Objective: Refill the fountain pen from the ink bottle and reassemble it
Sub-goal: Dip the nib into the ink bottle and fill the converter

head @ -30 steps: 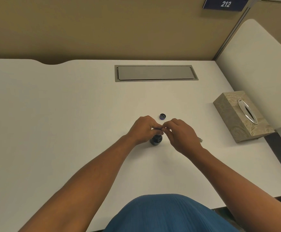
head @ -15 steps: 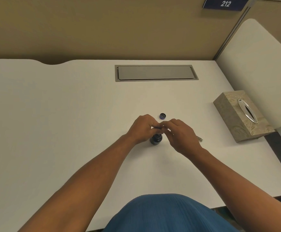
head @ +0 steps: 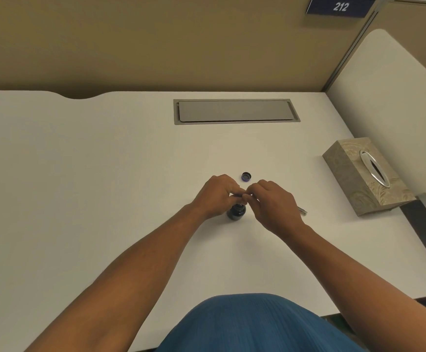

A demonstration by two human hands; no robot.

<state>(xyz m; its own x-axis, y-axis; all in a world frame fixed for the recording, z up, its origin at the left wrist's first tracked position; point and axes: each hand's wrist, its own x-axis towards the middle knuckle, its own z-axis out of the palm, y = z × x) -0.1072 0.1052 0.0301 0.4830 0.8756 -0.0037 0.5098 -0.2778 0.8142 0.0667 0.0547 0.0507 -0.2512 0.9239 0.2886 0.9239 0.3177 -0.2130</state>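
Note:
A small dark ink bottle [head: 236, 212] stands open on the white desk [head: 105, 186], just below my two hands. Its dark cap [head: 246, 176] lies upside down a little farther back. My left hand [head: 218, 195] and my right hand [head: 272, 203] meet above the bottle, fingertips together, pinching a thin dark pen part between them; most of it is hidden by the fingers. A slim silvery pen piece [head: 302, 211] lies on the desk behind my right hand, partly covered by it.
A patterned tissue box [head: 359, 179] sits at the right edge of the desk. A grey cable hatch [head: 236, 111] is set into the desk at the back. A white divider panel [head: 389, 110] rises on the right, and a tan partition wall stands behind.
Both hands stay together above the bottle; the fingers shift slightly on the pen part. The bottle and cap have not moved.

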